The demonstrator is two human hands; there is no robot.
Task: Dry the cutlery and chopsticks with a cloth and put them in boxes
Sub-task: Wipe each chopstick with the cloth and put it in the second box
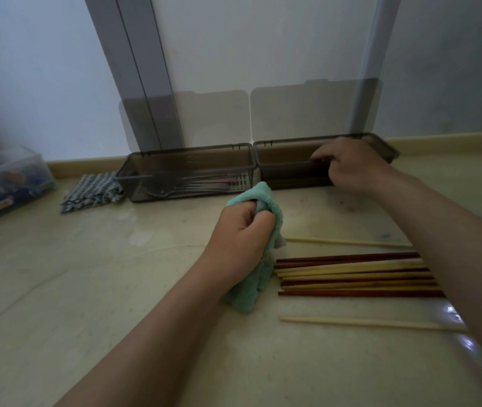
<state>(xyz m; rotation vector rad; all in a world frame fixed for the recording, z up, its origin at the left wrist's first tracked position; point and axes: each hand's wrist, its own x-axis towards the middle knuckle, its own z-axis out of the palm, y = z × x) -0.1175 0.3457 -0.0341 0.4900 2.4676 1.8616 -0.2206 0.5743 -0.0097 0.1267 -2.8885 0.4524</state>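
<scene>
- The chopsticks (351,274) lie on the surface (116,289) toward its right edge. Most are bunched side by side, dark and pale mixed, with one pale stick apart on the back side and another apart on the near side.
- Their long axis runs left to right, roughly parallel to the two boxes at the back edge, so a stick could go in lengthwise with little turning.
- The left hand (242,230) is clenched around a bunched green cloth (251,195), which spills out above and below the fist. It sits just beside the left ends of the chopsticks, so it is the nearer hand to them; the ends point at the cloth.
- The right hand (354,163) is well back from the chopsticks, and its forearm crosses over their right ends. Its fingers (321,156) are curled over the front rim of the right box (286,168), grasping it. Whether it holds anything else I cannot tell.
- The inside of the right box is too dark to read. The left box (187,160) already holds cutlery (198,183) lying lengthwise. Both lids (213,118) stand open against the wall.
- My judgement: the cutlery looks done and the chopsticks are the work left. To pick one up, the right hand has to come back toward the near edge, or the left hand only has to shift right onto the stick ends.
- A checked rag (90,190) lies by the left box, and a clear container (5,183) sits at the left edge.
</scene>
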